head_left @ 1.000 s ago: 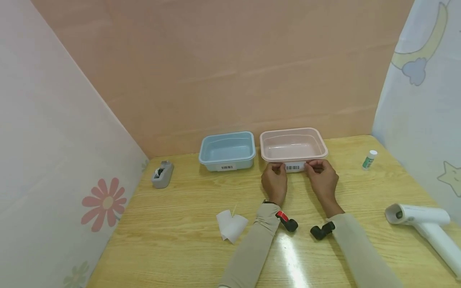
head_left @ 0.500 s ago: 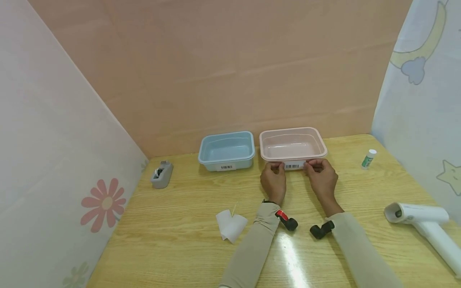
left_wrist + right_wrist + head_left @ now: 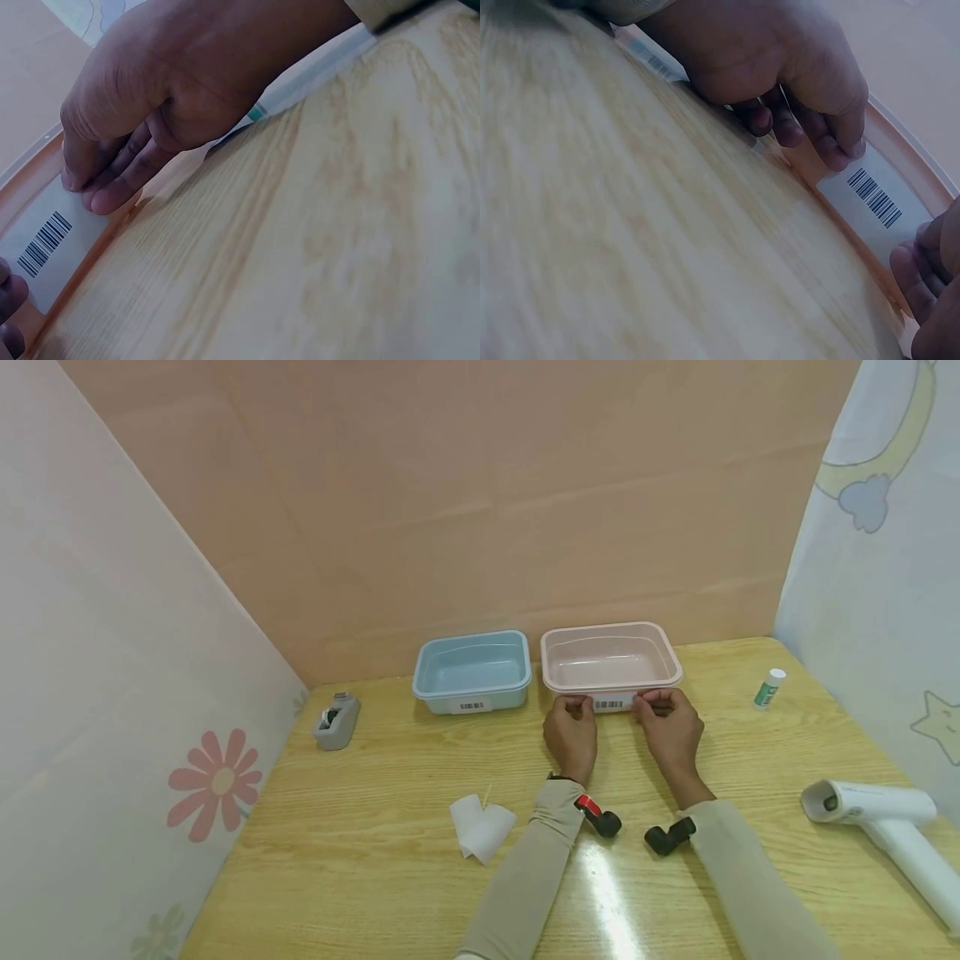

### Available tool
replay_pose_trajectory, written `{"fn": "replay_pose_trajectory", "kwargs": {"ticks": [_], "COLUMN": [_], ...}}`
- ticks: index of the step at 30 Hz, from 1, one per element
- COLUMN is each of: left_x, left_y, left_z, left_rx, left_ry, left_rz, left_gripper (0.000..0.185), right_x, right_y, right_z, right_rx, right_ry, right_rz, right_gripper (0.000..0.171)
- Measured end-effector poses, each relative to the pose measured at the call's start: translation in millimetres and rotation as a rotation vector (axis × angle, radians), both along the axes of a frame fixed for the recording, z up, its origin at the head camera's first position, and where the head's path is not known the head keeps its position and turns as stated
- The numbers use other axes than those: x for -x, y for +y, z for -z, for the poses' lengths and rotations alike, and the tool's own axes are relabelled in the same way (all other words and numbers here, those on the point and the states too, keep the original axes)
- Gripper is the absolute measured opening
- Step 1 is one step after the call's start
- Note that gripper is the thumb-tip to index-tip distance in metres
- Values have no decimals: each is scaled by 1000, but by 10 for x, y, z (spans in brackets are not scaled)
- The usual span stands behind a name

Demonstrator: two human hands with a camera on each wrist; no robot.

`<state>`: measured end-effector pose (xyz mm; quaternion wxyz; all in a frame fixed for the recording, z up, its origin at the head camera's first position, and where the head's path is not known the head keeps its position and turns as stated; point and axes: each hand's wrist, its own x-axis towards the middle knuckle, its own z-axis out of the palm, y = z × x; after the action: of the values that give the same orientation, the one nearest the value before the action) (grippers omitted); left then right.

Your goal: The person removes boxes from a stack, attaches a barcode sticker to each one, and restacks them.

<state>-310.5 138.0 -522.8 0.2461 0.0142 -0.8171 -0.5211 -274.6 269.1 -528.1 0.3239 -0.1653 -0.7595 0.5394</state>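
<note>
Both my hands at the near wall of the pink tub point(image 3: 611, 656), which sits at the back of the wooden table point(image 3: 390, 793), just right of the blue tub point(image 3: 472, 668). A white barcode label point(image 3: 613, 702) lies on that near wall. My left hand point(image 3: 572, 739) presses the label's left end with its fingertips point(image 3: 851, 146); my right hand point(image 3: 671, 731) presses the right end, fingers point(image 3: 112, 196) bent down onto the paper. Neither hand wraps around anything; the fingers are slightly bent and flat on the label and tub wall. The wrist views show the barcode between the two sets of fingertips.

Blue tub carries its own barcode label on its near wall. Grey tape dispenser point(image 3: 335, 722) well off to the left. White backing papers point(image 3: 482, 828) near my left sleeve. Glue stick point(image 3: 768, 687) upright to the right of the pink tub. White hair dryer point(image 3: 881, 822) at the right edge
</note>
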Motion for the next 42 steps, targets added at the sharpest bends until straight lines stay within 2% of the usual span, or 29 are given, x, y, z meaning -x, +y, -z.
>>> {"fn": "replay_pose_trajectory", "kwargs": {"ticks": [7,14,30,39,42], "left_x": [8,10,-8,-2,-7], "left_y": [-1,-1,11,20,20], "left_z": [7,-27,-23,-13,-11], "left_rx": [2,-9,-8,10,11], "left_ry": [7,-27,-62,-40,-42], "left_rz": [-6,3,12,0,3], "left_gripper": [12,10,10,11,10], "right_x": [24,44,40,30,18], "right_y": [-36,-55,-46,-54,-64], "right_z": [-10,-37,-16,-15,-12], "right_rx": [20,50,84,78,81], "right_ry": [28,61,69,45,61], "right_rz": [10,4,-38,-31,-74], "right_gripper": [17,17,17,17,14]}}
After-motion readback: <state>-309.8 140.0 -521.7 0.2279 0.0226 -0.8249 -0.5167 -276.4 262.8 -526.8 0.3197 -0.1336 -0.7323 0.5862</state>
